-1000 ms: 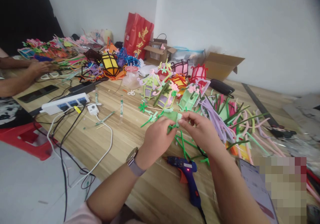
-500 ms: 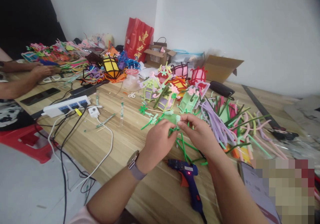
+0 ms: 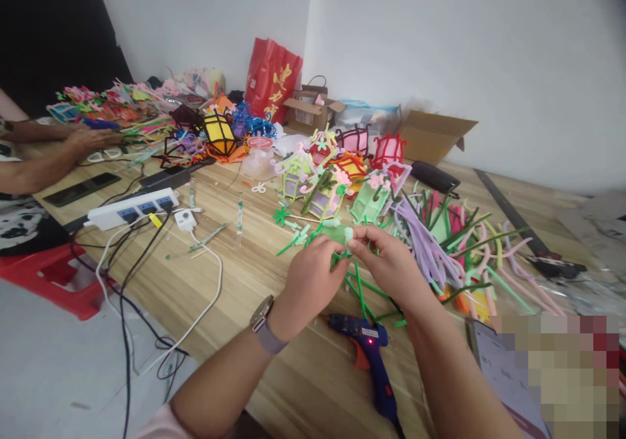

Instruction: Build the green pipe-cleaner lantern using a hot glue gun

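Observation:
My left hand (image 3: 310,276), with a watch on its wrist, is closed on the near side of a green craft piece (image 3: 334,232) with fuzzy pale-green edging. At its right end, the fingertips of my right hand (image 3: 386,263) pinch the pale-green fuzzy edge. My fingers hide much of the piece. Below my hands, a blue glue gun (image 3: 369,354) with a lit red light lies on the table. Green pipe cleaners (image 3: 360,289) stick out beneath my hands. Just beyond them stand small pipe-cleaner lanterns, one mint green (image 3: 368,203) and one purple-panelled (image 3: 325,203).
At left lie a white power strip (image 3: 132,209) and trailing cables. Lilac pipe cleaners (image 3: 425,240) are bunched at right, beside a phone-like device (image 3: 503,374). Another person's hands (image 3: 90,142) rest at far left. Cardboard boxes (image 3: 435,136) and a red bag (image 3: 274,77) line the wall.
The view has shifted very slightly. My hands keep the same grip on the green piece, and the other person's hands at far left have moved a little.

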`<state>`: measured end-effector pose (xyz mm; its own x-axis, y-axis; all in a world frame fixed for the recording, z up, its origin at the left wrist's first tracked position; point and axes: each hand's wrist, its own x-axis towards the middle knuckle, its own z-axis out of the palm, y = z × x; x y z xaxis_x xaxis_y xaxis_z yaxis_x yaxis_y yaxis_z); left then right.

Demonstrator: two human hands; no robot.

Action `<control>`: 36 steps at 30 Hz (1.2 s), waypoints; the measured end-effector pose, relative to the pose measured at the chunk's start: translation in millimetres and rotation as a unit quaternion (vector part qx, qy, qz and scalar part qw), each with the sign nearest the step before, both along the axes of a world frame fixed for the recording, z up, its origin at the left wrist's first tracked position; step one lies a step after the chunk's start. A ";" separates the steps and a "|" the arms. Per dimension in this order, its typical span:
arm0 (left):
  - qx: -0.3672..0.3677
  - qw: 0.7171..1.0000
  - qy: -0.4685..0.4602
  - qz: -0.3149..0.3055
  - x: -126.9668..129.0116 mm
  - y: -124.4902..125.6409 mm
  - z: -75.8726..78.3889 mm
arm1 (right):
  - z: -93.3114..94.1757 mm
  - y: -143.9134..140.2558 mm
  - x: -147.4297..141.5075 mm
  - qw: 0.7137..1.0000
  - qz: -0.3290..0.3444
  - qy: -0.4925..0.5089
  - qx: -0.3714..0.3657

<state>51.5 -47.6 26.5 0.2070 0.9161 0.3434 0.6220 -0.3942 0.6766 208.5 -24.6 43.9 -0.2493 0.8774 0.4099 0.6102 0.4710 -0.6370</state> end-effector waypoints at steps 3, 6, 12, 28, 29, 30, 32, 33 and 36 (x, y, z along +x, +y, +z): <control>0.006 1.000 -0.003 0.000 0.0 -0.4 -0.4 | -0.4 0.1 0.6 1.000 0.004 -0.004 -0.004; 0.017 1.000 -0.003 0.000 -0.1 -0.3 -1.8 | -0.4 -0.1 1.1 1.000 0.007 -0.006 -0.004; 0.016 1.000 -0.003 0.001 -0.1 0.1 -3.3 | -1.9 0.7 1.9 1.000 0.005 -0.007 0.003; 0.027 1.000 0.006 0.001 1.1 -0.1 -4.6 | -2.0 0.6 2.6 1.000 0.011 -0.009 0.003; 0.028 1.000 0.006 0.002 1.2 0.1 -4.8 | -2.2 0.7 2.6 1.000 0.011 -0.007 0.005; 0.029 1.000 0.006 0.002 1.3 0.2 -4.9 | -2.4 0.9 2.7 1.000 0.010 -0.006 0.006; 0.027 1.000 0.007 0.002 1.4 0.4 -4.6 | -2.9 1.3 2.7 1.000 0.009 -0.004 0.008; 0.025 1.000 0.008 0.001 1.4 0.3 -4.3 | -3.1 1.4 2.7 1.000 0.010 -0.004 0.009; 0.015 1.000 0.010 -0.001 1.4 -0.1 -3.0 | -3.0 1.4 2.5 1.000 0.012 -0.007 0.007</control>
